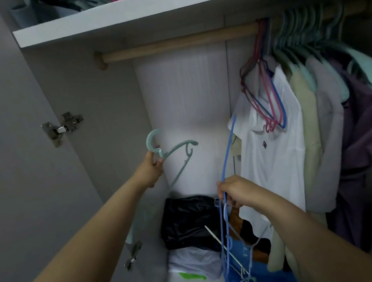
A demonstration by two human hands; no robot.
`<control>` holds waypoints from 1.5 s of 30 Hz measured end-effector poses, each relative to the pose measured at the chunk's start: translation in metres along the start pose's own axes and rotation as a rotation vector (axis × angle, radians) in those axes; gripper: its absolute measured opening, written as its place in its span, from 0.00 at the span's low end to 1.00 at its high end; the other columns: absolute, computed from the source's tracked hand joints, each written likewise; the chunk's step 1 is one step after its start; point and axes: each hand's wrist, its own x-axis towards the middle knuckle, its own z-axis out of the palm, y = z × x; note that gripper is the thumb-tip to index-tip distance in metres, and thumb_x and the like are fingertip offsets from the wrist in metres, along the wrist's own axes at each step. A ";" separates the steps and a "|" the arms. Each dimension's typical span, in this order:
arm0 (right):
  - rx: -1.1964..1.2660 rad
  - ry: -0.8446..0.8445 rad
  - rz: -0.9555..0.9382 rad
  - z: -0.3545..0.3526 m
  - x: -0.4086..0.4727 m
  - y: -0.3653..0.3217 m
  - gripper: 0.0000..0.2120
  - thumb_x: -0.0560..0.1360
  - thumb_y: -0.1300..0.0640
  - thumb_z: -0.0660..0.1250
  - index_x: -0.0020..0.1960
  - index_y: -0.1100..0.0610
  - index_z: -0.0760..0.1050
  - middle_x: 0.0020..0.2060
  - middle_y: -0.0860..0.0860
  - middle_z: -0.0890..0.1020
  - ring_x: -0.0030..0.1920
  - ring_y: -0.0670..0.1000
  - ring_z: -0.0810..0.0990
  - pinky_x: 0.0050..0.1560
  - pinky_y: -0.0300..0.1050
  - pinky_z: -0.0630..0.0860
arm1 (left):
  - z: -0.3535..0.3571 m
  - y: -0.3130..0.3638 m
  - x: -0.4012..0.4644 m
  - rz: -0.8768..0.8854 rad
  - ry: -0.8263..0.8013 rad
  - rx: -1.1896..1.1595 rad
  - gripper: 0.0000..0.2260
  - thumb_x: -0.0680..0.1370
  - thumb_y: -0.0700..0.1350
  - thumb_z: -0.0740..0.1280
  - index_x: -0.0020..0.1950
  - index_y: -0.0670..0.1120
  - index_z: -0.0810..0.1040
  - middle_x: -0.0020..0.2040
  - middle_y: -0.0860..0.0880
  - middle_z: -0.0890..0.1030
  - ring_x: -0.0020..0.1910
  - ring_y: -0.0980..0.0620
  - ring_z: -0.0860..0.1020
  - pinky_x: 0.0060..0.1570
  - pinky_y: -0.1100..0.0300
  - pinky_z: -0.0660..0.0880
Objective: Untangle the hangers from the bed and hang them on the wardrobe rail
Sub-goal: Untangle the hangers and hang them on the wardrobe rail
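From the head camera, the left hand (152, 169) reaches into the open wardrobe, its fingers (157, 162) curled round the neck of a pale teal plastic hanger (170, 153), just below its thick rounded hook. That hanger tilts, one moulded shoulder pointing right and the other arm slanting down toward the lower left, well below the wooden rail (178, 42).

The right hand (234, 192) is lower and nearer the middle, its fingers pinched round a bunch of thin wire-like hangers (228, 242). One blue hanger (227, 151) rises from the grip in a slim loop beside the white polo shirt (274, 150); the rest dangle in a tangle of blue, white and pale green strands toward the wardrobe floor.

The rail is a smooth round light-wood rod set under a white shelf (161, 6), its left stretch bare. At its right end hang thin pink and blue hangers (269, 95) without clothes, then a close row of chunky mint plastic hangers (308, 35) carrying the polo, a cream garment, grey ones and a purple one (362, 130).

Below lie a glossy black plastic bag (187, 222), a translucent white bag (192, 261) and a blue bag (258, 274). A metal hinge (62, 128) sits on the grey door at left.
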 end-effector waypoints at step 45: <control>0.347 0.032 -0.306 -0.114 0.035 -0.034 0.19 0.80 0.61 0.53 0.30 0.59 0.64 0.16 0.49 0.64 0.17 0.45 0.62 0.23 0.38 0.52 | 0.050 0.329 0.109 0.387 -0.390 0.095 0.35 0.80 0.38 0.60 0.77 0.63 0.45 0.54 0.41 0.82 0.51 0.41 0.83 0.50 0.47 0.81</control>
